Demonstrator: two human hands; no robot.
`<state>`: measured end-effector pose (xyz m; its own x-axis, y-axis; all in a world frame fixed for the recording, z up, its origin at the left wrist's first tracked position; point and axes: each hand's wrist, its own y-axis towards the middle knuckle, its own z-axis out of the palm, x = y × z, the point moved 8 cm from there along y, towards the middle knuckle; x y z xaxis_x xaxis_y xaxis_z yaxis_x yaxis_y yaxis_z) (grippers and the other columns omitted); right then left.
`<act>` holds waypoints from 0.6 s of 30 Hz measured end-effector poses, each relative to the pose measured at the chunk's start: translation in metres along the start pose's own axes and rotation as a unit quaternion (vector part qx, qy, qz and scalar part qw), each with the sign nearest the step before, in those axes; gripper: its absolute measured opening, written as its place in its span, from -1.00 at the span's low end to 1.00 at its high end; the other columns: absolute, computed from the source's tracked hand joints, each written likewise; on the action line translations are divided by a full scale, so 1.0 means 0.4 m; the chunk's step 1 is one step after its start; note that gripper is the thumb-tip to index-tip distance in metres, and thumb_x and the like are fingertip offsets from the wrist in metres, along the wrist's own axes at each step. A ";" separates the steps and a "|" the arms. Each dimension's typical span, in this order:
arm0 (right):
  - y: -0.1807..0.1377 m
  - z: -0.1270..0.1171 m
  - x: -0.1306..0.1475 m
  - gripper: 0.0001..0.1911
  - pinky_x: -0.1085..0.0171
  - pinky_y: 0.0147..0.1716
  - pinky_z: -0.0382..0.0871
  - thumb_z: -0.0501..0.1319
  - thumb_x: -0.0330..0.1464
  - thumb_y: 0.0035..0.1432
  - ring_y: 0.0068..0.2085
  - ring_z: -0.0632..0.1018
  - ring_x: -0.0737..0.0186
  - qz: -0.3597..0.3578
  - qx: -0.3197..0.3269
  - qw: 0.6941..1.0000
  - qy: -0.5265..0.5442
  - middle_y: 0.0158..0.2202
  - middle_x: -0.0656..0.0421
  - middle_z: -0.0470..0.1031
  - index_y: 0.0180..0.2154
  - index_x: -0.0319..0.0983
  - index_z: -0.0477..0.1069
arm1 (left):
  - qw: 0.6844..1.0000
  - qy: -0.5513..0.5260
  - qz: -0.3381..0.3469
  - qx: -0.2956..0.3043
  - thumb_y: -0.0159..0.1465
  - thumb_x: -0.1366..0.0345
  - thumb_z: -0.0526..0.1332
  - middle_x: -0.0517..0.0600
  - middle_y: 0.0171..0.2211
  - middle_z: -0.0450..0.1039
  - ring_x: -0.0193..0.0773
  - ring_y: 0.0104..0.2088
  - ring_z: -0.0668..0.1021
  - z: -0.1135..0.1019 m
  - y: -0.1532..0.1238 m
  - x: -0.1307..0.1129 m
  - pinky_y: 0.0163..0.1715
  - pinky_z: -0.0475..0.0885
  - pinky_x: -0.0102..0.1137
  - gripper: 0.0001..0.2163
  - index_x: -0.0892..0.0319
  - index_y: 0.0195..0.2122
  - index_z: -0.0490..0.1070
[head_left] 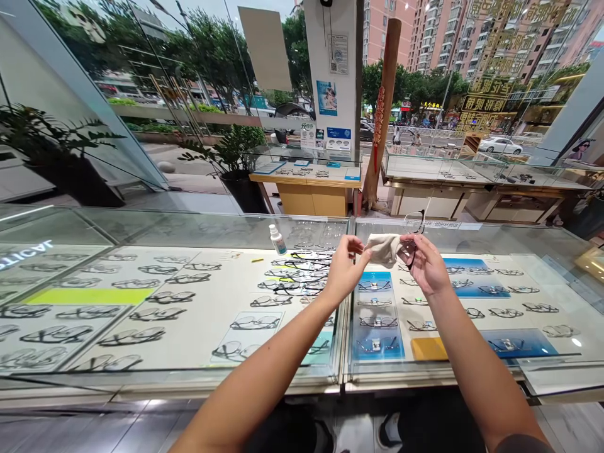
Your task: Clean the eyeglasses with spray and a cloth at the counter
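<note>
A pale cleaning cloth [383,250] stretches between my two hands above the glass counter. At its left end, my left hand [344,270] is closed, with thumb and fingers pinching the cloth. My right hand [430,269] grips a pair of dark-framed eyeglasses [412,255], held upright on end. One lens sits beside the cloth's right edge; the other sticks up above my fingers. Part of the frame is hidden behind the right fingers. Left of my left hand, a white spray bottle [277,240] stands on the counter top.
Several eyeglasses [302,272] lie in a cluster near the bottle. Glass display cases [207,327] with rows of frames spread on both sides, joined by a metal edge [348,302]. Beyond are another display table [306,179], a potted plant [240,182] and a wooden post [384,113].
</note>
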<state>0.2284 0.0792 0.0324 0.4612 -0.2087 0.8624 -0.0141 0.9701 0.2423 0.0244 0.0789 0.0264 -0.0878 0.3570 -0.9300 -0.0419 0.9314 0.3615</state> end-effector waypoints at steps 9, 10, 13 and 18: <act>-0.007 0.012 -0.003 -0.78 0.18 -0.03 0.63 0.52 -0.17 0.05 -0.17 0.66 0.22 0.002 -0.007 0.999 0.053 -0.21 0.18 0.70 -0.34 -0.13 0.61 | 0.995 -0.029 -0.091 0.034 0.18 0.11 0.43 0.16 0.03 0.49 -0.05 0.01 0.54 0.041 -0.024 0.050 0.04 0.40 -0.20 -0.51 0.15 0.05 0.35; -0.006 0.010 -0.001 -0.78 0.21 -0.06 0.64 0.52 -0.18 0.05 -0.19 0.66 0.24 -0.001 -0.010 0.998 0.064 -0.21 0.19 0.70 -0.34 -0.13 0.61 | 0.983 -0.058 -0.157 0.070 0.16 0.06 0.45 0.18 0.02 0.52 -0.04 -0.01 0.56 0.058 -0.026 0.080 0.01 0.42 -0.19 -0.49 0.17 0.04 0.38; -0.001 0.000 0.002 -0.80 0.27 -0.10 0.63 0.52 -0.22 0.05 -0.22 0.65 0.28 -0.011 -0.024 0.996 0.089 -0.24 0.19 0.70 -0.33 -0.16 0.61 | 0.940 -0.120 -0.272 0.168 0.05 -0.01 0.52 0.18 -0.13 0.61 -0.06 -0.12 0.61 0.099 -0.041 0.127 -0.07 0.46 -0.20 -0.48 0.23 -0.10 0.51; 0.003 -0.012 0.015 -0.81 0.25 -0.07 0.61 0.50 -0.23 0.06 -0.19 0.65 0.25 -0.032 -0.047 0.995 0.083 -0.24 0.17 0.69 -0.33 -0.18 0.62 | 0.962 -0.176 -0.168 0.125 0.03 -0.01 0.55 0.06 -0.27 0.66 -0.19 -0.28 0.63 0.078 -0.020 0.084 -0.18 0.47 -0.32 -0.37 0.22 0.03 0.44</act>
<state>0.2354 0.0799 0.0356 0.5984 -0.2555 0.7593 0.0996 0.9641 0.2459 0.0530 0.0856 -0.0101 0.2323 -0.0070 -0.9726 0.2363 0.9704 0.0495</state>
